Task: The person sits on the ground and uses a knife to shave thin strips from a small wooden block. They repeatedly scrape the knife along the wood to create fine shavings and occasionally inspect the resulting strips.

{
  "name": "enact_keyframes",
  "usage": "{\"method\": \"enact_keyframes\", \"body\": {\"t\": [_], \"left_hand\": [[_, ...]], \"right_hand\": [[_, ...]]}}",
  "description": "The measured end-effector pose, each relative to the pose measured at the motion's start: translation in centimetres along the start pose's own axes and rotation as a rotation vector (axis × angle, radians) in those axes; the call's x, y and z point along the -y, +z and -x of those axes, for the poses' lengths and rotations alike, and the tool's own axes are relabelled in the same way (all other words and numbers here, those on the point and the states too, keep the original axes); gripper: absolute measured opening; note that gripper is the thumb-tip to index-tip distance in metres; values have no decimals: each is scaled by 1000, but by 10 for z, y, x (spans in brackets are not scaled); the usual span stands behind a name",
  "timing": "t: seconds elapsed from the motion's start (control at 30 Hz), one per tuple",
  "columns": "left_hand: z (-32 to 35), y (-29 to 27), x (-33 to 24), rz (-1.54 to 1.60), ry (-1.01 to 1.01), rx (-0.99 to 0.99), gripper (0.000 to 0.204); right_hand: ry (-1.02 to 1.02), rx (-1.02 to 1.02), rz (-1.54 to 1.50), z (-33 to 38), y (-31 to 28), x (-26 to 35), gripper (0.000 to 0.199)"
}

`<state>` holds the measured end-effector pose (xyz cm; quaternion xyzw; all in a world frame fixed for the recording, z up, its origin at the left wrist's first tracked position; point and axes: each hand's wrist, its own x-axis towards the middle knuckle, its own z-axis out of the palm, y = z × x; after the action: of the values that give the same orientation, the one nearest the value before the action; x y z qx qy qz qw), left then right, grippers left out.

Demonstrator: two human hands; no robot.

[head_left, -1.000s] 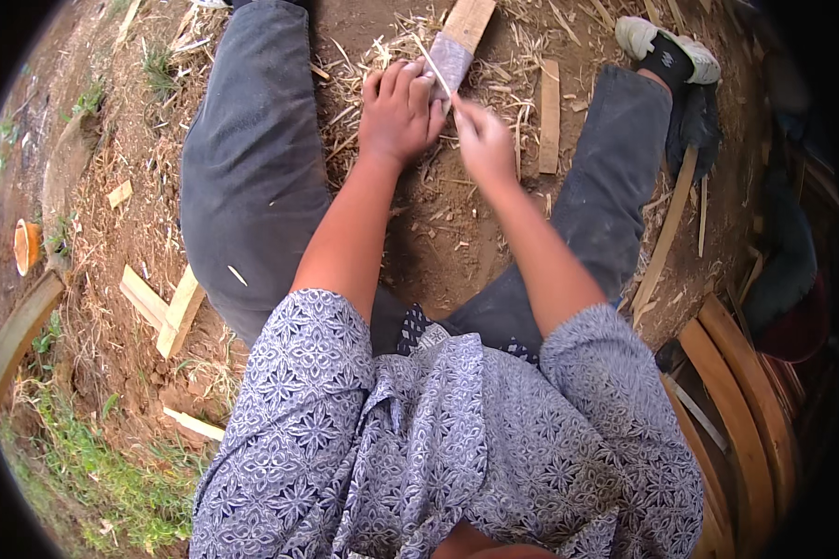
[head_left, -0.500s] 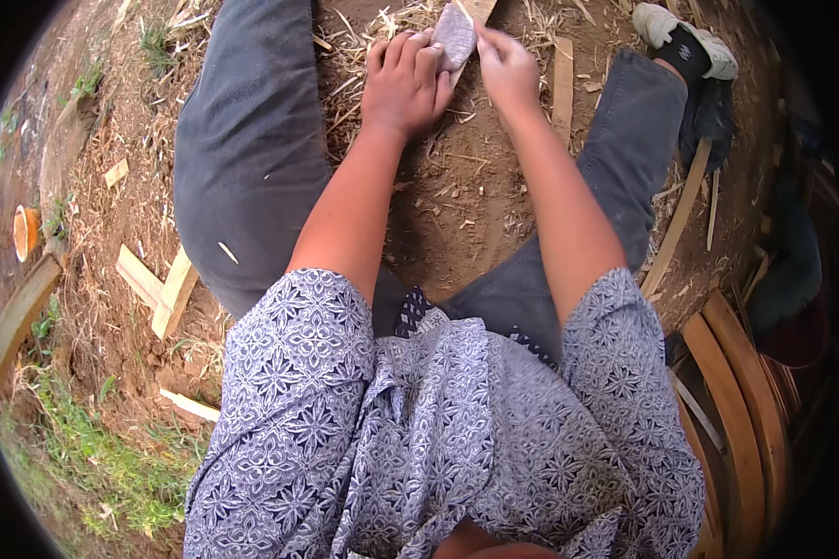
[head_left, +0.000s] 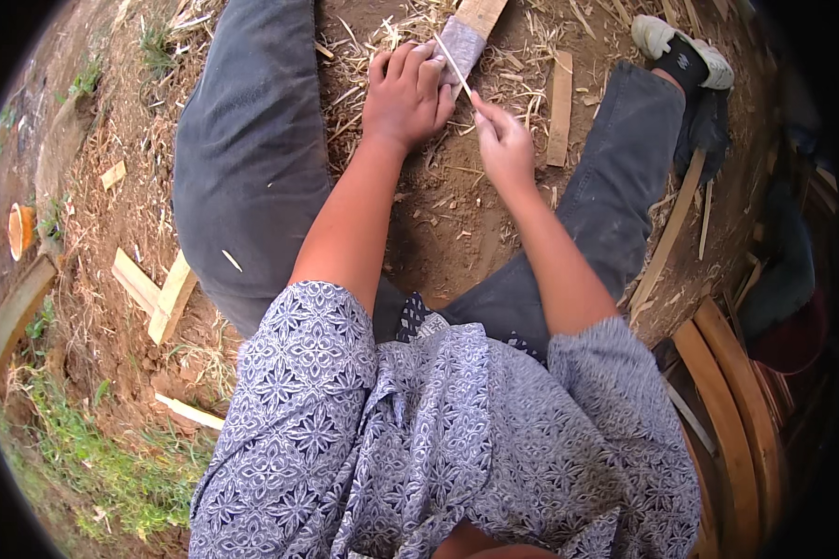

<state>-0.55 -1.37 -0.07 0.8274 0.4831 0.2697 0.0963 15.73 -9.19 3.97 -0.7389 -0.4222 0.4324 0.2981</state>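
Observation:
My left hand (head_left: 408, 98) lies palm down with bent fingers on the near edge of a grey flat piece (head_left: 464, 47), gripping it against the end of a pale wooden board (head_left: 483, 11). I cannot tell what the grey piece is made of. In my right hand (head_left: 506, 144), a thin pale wooden stick (head_left: 453, 63) is pinched at its near end between thumb and fingers. Its shaft slants up and left across the grey piece, its far tip close to my left fingertips. The left fingertips are partly hidden.
Wood shavings (head_left: 522, 79) litter the soil between my legs. A flat wood strip (head_left: 559, 107) lies right of my right hand. Two crossed offcuts (head_left: 170, 298) sit left of my left leg; long curved-looking planks (head_left: 718, 401) lie at the lower right. An orange round thing (head_left: 21, 231) is far left.
My right hand has moved down toward me, drawing the stick's near end back, so more of the stick shows. My left hand has stayed nearly in place.

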Motion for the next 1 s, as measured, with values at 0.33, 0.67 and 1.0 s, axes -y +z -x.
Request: {"method": "enact_keyframes", "body": {"t": [0.33, 0.67, 1.0], "left_hand": [[4, 2, -1, -5, -18, 25, 40], [-3, 8, 7, -6, 1, -13, 40], [-2, -2, -6, 5, 17, 10, 39]], "right_hand": [[-37, -19, 65, -6, 6, 1, 27], [-94, -38, -12, -6, 3, -13, 30], [120, 223, -668, -45, -55, 79, 37]]}}
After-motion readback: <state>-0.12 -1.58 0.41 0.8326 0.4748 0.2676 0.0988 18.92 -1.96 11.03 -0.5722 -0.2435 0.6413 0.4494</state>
